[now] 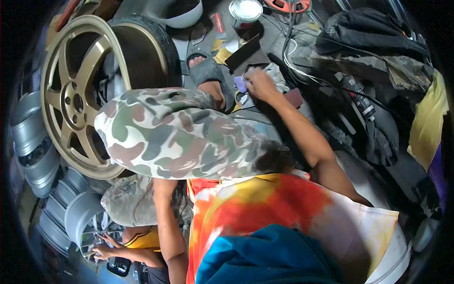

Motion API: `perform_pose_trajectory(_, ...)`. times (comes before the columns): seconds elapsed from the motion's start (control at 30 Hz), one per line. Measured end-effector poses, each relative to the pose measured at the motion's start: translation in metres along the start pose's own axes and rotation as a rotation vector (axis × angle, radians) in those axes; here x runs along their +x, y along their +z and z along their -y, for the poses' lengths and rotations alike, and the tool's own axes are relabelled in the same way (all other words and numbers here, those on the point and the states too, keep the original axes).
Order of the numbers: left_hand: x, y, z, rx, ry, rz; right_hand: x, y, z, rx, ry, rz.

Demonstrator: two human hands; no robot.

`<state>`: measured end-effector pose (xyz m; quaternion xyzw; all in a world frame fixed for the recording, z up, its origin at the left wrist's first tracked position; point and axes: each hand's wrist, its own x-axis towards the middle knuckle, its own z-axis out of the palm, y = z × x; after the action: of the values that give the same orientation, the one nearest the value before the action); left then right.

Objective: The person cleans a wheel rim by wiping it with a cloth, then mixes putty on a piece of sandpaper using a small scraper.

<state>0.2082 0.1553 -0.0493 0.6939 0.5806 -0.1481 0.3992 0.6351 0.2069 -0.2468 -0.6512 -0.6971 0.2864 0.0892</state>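
My right hand [260, 84] reaches past my bent leg to the floor, fingers curled in a pinch against a small purple sheet piece [240, 84] that looks like sandpaper. Crumpled pale cloth or paper [278, 78] and a dark flat board [242, 53] lie around that hand. Of my left hand [164, 184] only the wrist end shows; the fingers are hidden beneath my camouflage-trousered leg [179, 132]. A gold five-spoke wheel rim [86, 97] stands upright just left of my knee.
Behind the rim is a tyre [166, 52]. Silver rims [35, 137] are stacked at left, where another person's hands [105, 248] work low down. At the top are a white basin [182, 16], a tin can [246, 10] and cables [287, 42]; a black bottle [358, 97] lies right.
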Motion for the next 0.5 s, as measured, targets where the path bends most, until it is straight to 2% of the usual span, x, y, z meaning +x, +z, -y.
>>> perform_pose_trajectory(0.03,-0.001,0.008,-0.023,-0.049,0.046,-0.022,0.000,0.035,-0.006,0.197,-0.040,0.030)
perform_pose_trajectory(0.1,-0.004,0.030,-0.040,-0.057,0.139,0.003,-0.002,0.077,-0.006,0.092,-0.187,-0.103)
perform_pose_trajectory(0.17,-0.008,0.054,-0.040,-0.221,0.096,-0.025,0.003,0.085,0.003,0.050,-0.169,-0.025)
perform_pose_trajectory(0.23,0.000,0.064,-0.040,-0.276,0.040,-0.017,0.003,0.069,0.016,0.029,0.021,0.004)
perform_pose_trajectory(0.27,0.008,0.067,-0.042,-0.338,-0.010,0.000,0.005,0.076,0.009,-0.014,0.030,0.014)
perform_pose_trajectory(0.3,0.013,0.069,-0.048,-0.354,-0.039,-0.031,0.009,0.068,0.005,-0.071,0.118,0.154)
perform_pose_trajectory(0.33,0.017,0.066,-0.052,-0.333,0.042,-0.057,0.015,0.064,0.006,-0.126,0.177,0.296)
perform_pose_trajectory(0.37,0.015,0.061,-0.053,-0.307,0.095,-0.087,0.014,0.067,0.005,-0.082,0.074,0.173)
perform_pose_trajectory(0.43,0.008,0.040,-0.063,-0.322,-0.022,0.139,-0.005,0.047,0.005,-0.051,0.040,0.164)
perform_pose_trajectory(0.5,-0.006,0.050,-0.050,-0.640,0.227,0.092,-0.013,0.012,0.009,-0.041,-0.006,0.166)
